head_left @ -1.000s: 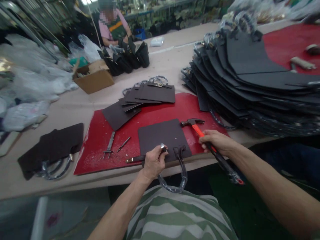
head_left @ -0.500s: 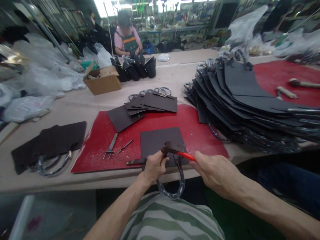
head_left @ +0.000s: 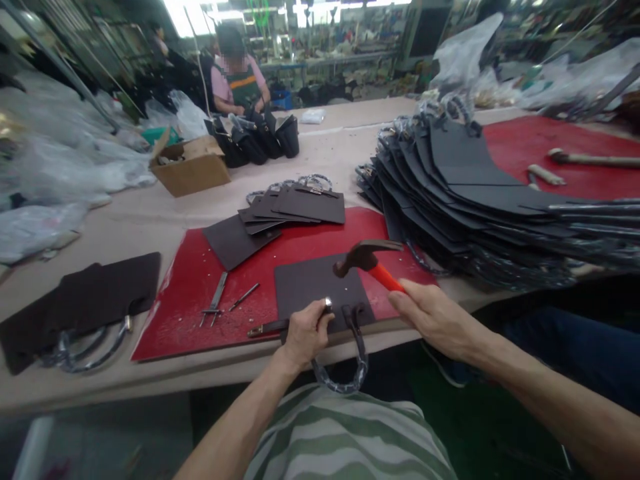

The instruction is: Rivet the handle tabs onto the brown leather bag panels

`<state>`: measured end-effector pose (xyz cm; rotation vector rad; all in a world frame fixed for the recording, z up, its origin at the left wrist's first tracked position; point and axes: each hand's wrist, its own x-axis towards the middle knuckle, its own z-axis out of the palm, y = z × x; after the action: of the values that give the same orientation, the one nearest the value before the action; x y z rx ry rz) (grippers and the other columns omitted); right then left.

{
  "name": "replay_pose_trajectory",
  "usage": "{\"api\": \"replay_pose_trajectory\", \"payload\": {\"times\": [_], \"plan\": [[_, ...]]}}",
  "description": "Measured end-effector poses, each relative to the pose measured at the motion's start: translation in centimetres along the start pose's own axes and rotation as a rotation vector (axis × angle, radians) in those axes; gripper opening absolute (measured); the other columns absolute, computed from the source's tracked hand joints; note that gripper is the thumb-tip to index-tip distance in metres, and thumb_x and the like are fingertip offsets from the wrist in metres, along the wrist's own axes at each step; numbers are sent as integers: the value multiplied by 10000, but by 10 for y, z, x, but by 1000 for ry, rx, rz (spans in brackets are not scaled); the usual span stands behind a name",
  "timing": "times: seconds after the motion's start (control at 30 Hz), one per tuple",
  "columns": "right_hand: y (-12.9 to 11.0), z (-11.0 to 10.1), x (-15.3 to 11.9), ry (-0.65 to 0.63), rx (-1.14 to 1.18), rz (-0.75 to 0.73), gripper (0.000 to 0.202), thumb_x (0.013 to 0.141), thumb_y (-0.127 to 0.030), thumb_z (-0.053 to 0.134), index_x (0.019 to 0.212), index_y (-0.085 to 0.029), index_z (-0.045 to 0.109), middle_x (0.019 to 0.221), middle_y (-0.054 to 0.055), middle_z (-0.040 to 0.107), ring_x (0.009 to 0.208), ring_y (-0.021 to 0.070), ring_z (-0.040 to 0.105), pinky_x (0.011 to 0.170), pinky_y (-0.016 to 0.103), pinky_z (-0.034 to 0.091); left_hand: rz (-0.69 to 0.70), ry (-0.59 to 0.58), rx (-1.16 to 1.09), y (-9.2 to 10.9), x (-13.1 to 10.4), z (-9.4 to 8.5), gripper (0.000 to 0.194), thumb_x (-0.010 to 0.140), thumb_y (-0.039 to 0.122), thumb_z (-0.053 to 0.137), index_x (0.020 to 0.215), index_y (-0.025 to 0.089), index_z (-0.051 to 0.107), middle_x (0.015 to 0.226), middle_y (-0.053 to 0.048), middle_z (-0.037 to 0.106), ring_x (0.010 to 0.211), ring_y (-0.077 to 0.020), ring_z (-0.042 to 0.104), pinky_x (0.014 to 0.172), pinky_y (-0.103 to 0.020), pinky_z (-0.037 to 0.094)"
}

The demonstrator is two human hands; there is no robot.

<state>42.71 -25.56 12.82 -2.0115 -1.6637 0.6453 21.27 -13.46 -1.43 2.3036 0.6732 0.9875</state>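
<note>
My right hand (head_left: pixel 433 313) is wrapped round the orange handle of a claw hammer (head_left: pixel 367 257). The hammer's head is raised above a dark bag panel (head_left: pixel 300 283). Closed on a short metal punch (head_left: pixel 328 304), my left hand (head_left: pixel 306 332) rests at the panel's near edge. Only the punch's shiny top shows above the fingers. A plastic-wrapped bag handle (head_left: pixel 343 385) loops from the panel over the table edge towards me. A strap with a metal end (head_left: pixel 256 331) sticks out to the left of my left hand.
The panel lies on a red mat (head_left: pixel 185 320). A forked punch (head_left: pixel 215 300) and a thin rod (head_left: pixel 245 297) lie left. Stacked panels (head_left: pixel 310 203) sit behind, more panels (head_left: pixel 100 287) far left, a tall pile (head_left: pixel 450 193) right. Across the table, a person (head_left: pixel 240 80) works near a cardboard box (head_left: pixel 193 170).
The hammer has risen off the punch, up and to the right, exposing the punch's shiny top. My left hand stays in nearly the same place. The whole view has shifted slightly.
</note>
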Motion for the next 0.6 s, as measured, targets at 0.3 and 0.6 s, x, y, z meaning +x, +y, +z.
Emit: {"api": "replay_pose_trajectory", "payload": {"times": [0.3, 0.6], "plan": [[74, 41, 54, 200, -489, 227, 173, 943, -249, 495, 1006, -120, 591, 969, 172, 618, 840, 289, 594, 687, 358, 433, -74, -26, -39, 5, 2, -3, 129, 912, 172, 551, 1028, 200, 601, 929, -45, 711, 866, -177, 690, 799, -267, 533], [16, 117, 16, 199, -324, -159, 422, 845, -271, 715, 1202, -99, 571, 1315, 191, 514, 1206, 362, 439, 1000, 475, 401, -371, 6, -218, 8, 9, -4, 120, 909, 230, 549, 987, 201, 635, 915, -44, 731, 862, -170, 698, 822, -285, 542]]}}
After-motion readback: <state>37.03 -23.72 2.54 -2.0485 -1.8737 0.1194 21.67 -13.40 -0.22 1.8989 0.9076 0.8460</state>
